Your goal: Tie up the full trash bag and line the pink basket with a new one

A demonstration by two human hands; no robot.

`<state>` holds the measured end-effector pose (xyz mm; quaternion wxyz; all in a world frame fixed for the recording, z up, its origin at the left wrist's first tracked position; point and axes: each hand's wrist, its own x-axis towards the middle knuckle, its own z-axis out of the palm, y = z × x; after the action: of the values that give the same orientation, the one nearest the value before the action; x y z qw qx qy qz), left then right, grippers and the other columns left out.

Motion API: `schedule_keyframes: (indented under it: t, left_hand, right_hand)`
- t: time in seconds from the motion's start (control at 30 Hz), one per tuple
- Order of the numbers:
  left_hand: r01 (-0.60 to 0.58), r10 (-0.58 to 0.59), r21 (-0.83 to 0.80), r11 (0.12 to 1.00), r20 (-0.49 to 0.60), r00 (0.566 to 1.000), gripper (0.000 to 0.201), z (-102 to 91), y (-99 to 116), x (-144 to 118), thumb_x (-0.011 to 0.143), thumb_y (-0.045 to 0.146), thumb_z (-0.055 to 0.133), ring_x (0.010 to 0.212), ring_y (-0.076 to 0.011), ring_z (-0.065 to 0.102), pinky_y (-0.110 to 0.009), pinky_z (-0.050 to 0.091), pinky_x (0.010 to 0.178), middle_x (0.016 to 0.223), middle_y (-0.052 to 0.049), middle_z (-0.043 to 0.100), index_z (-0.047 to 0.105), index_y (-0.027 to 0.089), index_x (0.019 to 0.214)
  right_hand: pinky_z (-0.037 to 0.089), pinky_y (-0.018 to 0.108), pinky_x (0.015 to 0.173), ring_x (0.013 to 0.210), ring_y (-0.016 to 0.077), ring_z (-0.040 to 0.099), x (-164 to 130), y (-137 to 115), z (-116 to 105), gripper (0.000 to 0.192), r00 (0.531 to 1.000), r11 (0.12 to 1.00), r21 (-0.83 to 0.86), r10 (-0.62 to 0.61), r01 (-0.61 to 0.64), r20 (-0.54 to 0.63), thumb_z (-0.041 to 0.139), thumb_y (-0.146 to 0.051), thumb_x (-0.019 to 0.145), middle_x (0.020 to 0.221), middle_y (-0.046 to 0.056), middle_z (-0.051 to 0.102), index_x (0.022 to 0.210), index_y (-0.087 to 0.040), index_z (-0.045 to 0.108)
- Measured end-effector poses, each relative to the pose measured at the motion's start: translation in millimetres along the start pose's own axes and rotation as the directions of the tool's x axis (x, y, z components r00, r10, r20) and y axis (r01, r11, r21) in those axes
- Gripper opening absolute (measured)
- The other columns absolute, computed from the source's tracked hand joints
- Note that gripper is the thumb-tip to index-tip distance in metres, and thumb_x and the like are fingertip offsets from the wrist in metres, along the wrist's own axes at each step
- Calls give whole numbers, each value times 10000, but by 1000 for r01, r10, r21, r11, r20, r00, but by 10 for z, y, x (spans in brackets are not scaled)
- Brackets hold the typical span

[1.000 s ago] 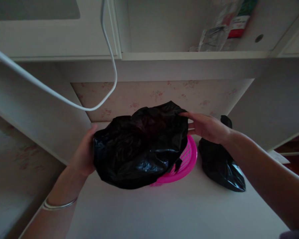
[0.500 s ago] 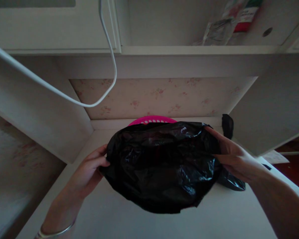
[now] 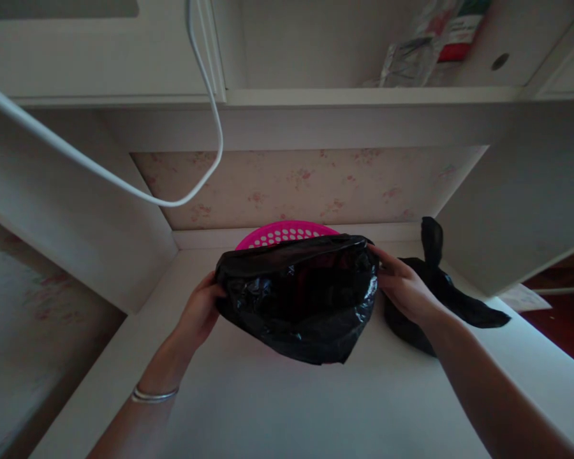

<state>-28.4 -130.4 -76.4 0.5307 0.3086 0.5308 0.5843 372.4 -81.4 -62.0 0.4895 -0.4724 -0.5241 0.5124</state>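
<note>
A crumpled black plastic bag [image 3: 301,299] is stretched between my hands above the white desk top [image 3: 287,401]. My left hand [image 3: 201,312] grips its left edge and my right hand [image 3: 402,290] grips its right edge. Behind the bag, a pink perforated plastic basket [image 3: 280,233] shows only its far rim; the rest is hidden by the bag. A thin bracelet circles my left wrist.
A second black plastic bag [image 3: 440,287], knotted at the top, lies on the desk right of my right hand. A white cable [image 3: 172,203] loops down from the upper left. Packets [image 3: 411,57] stand on the shelf above. Cabinet walls close in both sides.
The bag has moved away from me and lower, now narrower between my hands. More of the pink basket's rim shows behind it. The second bag is more exposed.
</note>
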Motion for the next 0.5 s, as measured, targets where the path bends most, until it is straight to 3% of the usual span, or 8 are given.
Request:
schedule_keyframes:
  t: [0.1,0.2,0.27,0.37,0.5]
  left_hand:
    - [32,-22,-144,989,68,997,402,-53,195,-20,563,156,684,774,-224,679,-301,511,632,892,-18,780,773,212,950]
    - [-31,49,-189,982,94,994,300,-75,398,14,719,334,745,858,-206,681,-285,536,676,1004,-18,785,795,236,998]
    - [-76,85,-78,994,129,988,319,-46,485,77,772,427,794,873,-210,682,-272,524,667,1016,-38,786,805,228,1022]
    - [-101,86,99,990,145,986,309,29,532,200,678,336,937,754,-177,665,-232,464,601,873,-36,783,818,196,927]
    - [-53,38,97,994,147,988,294,106,523,364,629,348,967,608,-138,617,-226,432,537,697,-4,722,784,172,776]
  right_hand:
    - [581,332,814,935,194,705,55,-85,-54,415,999,982,190,1,7,-43,692,-199,695,1219,-7,740,1095,-310,703]
    - [553,289,774,910,177,693,136,-129,-13,182,996,982,182,57,-43,-70,754,-324,782,1071,-1,759,957,-276,737]
    - [550,291,776,895,185,699,210,-140,68,225,993,988,127,93,-82,-78,815,-378,760,1005,10,772,940,-256,758]
    - [573,321,818,888,199,727,344,-157,191,320,990,982,151,123,-113,-61,850,-343,714,1005,9,797,1015,-264,776]
    - [609,368,847,907,231,764,542,-189,257,375,989,981,131,146,-141,-32,805,-340,772,1054,33,812,1136,-269,750]
